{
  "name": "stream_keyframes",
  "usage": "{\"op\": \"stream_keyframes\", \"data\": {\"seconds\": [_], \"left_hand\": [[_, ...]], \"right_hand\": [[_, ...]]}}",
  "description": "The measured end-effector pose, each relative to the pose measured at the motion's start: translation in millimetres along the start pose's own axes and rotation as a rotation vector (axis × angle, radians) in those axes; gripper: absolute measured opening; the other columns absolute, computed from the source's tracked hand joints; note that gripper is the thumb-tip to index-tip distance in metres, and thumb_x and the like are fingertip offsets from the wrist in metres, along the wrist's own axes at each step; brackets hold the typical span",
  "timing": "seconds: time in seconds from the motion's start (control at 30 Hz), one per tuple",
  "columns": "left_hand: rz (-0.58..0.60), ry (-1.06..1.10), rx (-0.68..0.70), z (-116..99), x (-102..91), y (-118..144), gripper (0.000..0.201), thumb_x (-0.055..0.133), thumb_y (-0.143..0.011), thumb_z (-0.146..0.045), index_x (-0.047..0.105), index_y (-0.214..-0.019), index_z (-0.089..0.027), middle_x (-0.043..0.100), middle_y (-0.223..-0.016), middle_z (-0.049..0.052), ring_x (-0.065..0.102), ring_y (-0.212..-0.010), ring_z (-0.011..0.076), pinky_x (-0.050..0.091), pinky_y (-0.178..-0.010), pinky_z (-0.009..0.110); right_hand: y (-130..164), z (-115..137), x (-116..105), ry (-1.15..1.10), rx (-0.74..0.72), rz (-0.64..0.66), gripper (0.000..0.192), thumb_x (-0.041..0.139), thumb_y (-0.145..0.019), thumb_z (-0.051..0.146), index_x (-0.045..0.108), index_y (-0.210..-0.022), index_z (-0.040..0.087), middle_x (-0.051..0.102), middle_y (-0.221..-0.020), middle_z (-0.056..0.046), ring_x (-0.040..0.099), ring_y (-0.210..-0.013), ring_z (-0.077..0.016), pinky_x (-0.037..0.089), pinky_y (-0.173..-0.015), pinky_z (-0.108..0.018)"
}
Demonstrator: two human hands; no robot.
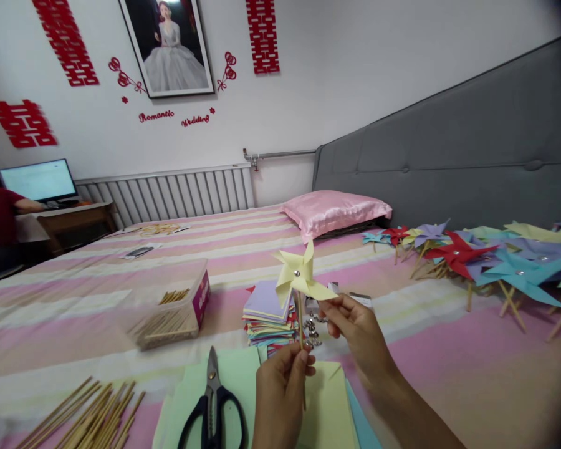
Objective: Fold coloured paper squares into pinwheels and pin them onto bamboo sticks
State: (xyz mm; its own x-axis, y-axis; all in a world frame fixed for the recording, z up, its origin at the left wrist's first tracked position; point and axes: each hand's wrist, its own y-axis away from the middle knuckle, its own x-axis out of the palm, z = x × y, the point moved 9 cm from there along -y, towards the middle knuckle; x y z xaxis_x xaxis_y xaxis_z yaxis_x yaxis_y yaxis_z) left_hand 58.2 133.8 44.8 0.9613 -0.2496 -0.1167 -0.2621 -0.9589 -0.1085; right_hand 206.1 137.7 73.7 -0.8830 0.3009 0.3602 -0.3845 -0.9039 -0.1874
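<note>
A pale yellow paper pinwheel [295,275] with a silver pin at its centre stands upright on a thin wooden stick. My left hand [283,386] is closed round the stick, below the paper. With thumb and fingers pinched, my right hand [353,327] holds the tip of the lower right blade. Behind the pinwheel lies a stack of coloured paper squares [268,308], and small silver pins [312,330] are scattered beside it. Black-handled scissors [212,399] rest on green paper sheets [243,368] to the left of my left hand.
Wooden sticks [100,415] lie at the front left. A clear plastic box [187,315] holds more sticks. Several coloured pinwheels [458,252] are heaped on the right, by the grey headboard [449,149]. A pink pillow [336,209] lies at the back; a person [0,215] sits far left.
</note>
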Motion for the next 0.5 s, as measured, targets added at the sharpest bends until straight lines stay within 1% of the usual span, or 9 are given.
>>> {"op": "stream_keyframes", "data": {"seconds": [0.17,0.3,0.37,0.5], "left_hand": [[-0.001,0.031,0.000,-4,1.1,-1,0.025,0.054,-0.076,-0.033,0.065,-0.085,-0.012,0.066,-0.071,0.006,0.059,-0.068,0.0168,0.045,-0.063,0.026],[0.007,0.018,0.008,-7,2.8,0,0.026,0.055,-0.076,-0.034,0.066,-0.084,-0.012,0.067,-0.071,0.006,0.059,-0.067,0.0165,0.045,-0.062,0.025],[0.000,0.018,0.005,-8,2.7,1,0.025,0.055,-0.075,-0.033,0.067,-0.085,-0.012,0.067,-0.070,0.006,0.059,-0.067,0.0164,0.045,-0.062,0.025],[0.006,0.012,0.021,-10,3.3,1,0.026,0.056,-0.075,-0.032,0.068,-0.087,-0.012,0.067,-0.071,0.007,0.059,-0.067,0.0167,0.045,-0.061,0.025]], "right_hand": [[2,-3,10,0.022,0.040,0.068,0.026,0.070,-0.062,0.034,0.064,-0.075,0.013,0.059,-0.059,0.001,0.041,-0.043,-0.0060,0.033,-0.042,-0.019],[8,-8,22,0.026,0.090,0.186,0.028,0.072,-0.061,0.033,0.064,-0.078,0.013,0.061,-0.064,-0.001,0.045,-0.047,-0.0076,0.037,-0.046,-0.021],[10,-10,27,0.025,0.106,0.234,0.026,0.071,-0.062,0.033,0.064,-0.079,0.014,0.061,-0.064,0.000,0.047,-0.048,-0.0079,0.037,-0.046,-0.020],[14,-7,36,0.065,0.068,0.332,0.019,0.065,-0.069,0.033,0.063,-0.068,0.014,0.054,-0.055,0.003,0.045,-0.047,-0.0072,0.035,-0.046,-0.019]]}}
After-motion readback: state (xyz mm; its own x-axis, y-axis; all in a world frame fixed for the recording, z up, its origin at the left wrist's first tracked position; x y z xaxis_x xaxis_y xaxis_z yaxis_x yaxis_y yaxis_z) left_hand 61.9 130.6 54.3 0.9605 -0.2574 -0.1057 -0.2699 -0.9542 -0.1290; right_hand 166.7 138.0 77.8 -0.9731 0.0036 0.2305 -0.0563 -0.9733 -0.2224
